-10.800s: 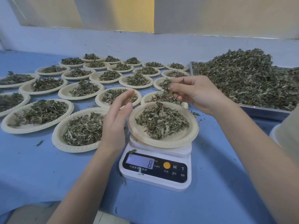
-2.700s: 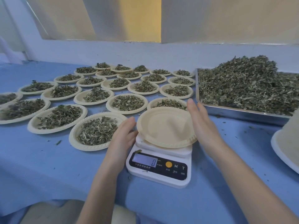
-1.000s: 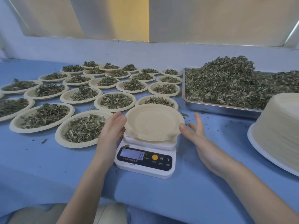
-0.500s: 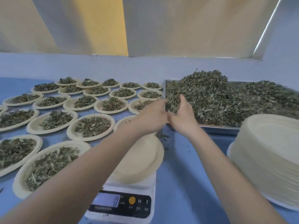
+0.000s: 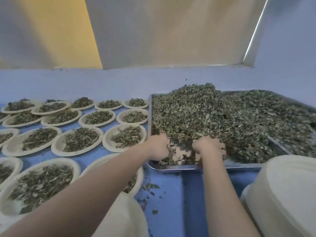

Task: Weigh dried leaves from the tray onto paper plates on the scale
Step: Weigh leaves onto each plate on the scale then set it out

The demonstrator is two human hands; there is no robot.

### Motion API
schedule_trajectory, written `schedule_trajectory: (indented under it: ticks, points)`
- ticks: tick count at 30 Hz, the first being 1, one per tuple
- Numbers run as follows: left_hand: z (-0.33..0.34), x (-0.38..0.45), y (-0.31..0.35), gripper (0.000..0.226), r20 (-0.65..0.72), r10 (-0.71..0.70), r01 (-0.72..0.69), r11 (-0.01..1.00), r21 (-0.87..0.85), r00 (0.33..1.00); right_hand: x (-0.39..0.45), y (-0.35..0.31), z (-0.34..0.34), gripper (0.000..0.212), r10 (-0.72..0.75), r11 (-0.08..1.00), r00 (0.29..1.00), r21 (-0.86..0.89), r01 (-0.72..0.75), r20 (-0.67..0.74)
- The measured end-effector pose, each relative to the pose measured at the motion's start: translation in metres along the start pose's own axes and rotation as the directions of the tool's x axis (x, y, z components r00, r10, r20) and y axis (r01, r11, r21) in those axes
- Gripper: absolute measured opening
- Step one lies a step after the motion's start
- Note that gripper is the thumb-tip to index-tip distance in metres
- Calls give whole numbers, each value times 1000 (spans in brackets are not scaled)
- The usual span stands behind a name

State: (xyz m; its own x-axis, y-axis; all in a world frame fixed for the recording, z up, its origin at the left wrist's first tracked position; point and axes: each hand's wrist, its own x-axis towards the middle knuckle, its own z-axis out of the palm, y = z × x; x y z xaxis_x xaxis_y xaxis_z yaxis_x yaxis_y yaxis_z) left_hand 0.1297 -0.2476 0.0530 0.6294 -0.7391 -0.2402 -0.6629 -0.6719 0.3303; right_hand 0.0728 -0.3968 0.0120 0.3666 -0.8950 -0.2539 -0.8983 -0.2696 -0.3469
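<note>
While the empty paper plate [image 5: 126, 218] waits at the near edge, under the left forearm and nearer than both hands, the scale beneath it is out of sight. A tall stack of plates [image 5: 283, 194] stands near right on the blue desk [image 5: 188, 194]. Farther on, the left hand [image 5: 159, 147] and right hand [image 5: 209, 147] sit side by side in the near-left corner of the metal tray [image 5: 171, 167], fingers curled down into the dried leaves [image 5: 213, 117], gripping a scoop between them. The heap rises beyond the knuckles, so the load must likely travel back towards the body. Filled plates [image 5: 97, 117] spread far left.
</note>
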Motion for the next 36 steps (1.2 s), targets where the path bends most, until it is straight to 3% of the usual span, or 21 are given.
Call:
schedule_trajectory:
  ticks: [3, 5, 7, 9, 11, 13, 16, 18, 21, 24, 30, 33, 36]
  points:
    - [2, 9, 1, 50, 23, -19, 20, 1000, -23, 1000, -6, -15, 11, 46, -356, 934, 927, 11, 357, 116]
    - [1, 11, 2, 48, 42, -25, 29, 997, -78, 999, -7, -21, 4, 38, -428, 902, 902, 83, 423, 61]
    - [-2, 10, 2, 46, 55, -38, 46, 988, -150, 998, -6, -19, -1, 40, -433, 901, 901, 32, 433, -8]
    - [-5, 7, 2, 48, 44, -55, 62, 980, -191, 998, -11, -16, 2, 45, -518, 847, 847, -65, 527, 121]
    - [-7, 6, 4, 50, 21, -62, 65, 979, -195, 998, -23, -10, 6, 48, -576, 795, 774, -42, 605, 263]
    - [-9, 6, 5, 51, 4, -54, 54, 980, -194, 999, -29, -2, 6, 49, -596, 794, 772, 24, 607, 222]
    - [-11, 3, 10, 46, 22, -71, 74, 981, -177, 997, -39, 5, 3, 57, -433, 897, 901, -86, 434, 30]
    - [-8, 1, 16, 37, 61, -80, 90, 981, -174, 995, -54, 1, 8, 63, -349, 914, 936, -204, 351, 48]
    - [0, 4, 21, 32, 52, -116, 125, 968, -218, 992, -74, -14, 18, 50, -406, 895, 910, -167, 414, 83]
    - [4, 5, 17, 34, 56, -241, 241, 865, -441, 969, -80, -23, 22, 45, -445, 880, 889, -131, 456, 104]
    - [-3, -3, 11, 26, 208, -366, 377, 488, -787, 907, -79, -36, 23, 38, -465, 884, 878, 1, 468, 110]
    - [-11, -6, 12, 30, 197, -351, 335, 394, -856, 915, -77, -43, 15, 43, -408, 906, 910, 151, 395, 71]
    - [-28, -16, 16, 25, 140, -349, 270, 360, -893, 927, -77, -53, 1, 39, -424, 885, 906, 220, 410, 17]
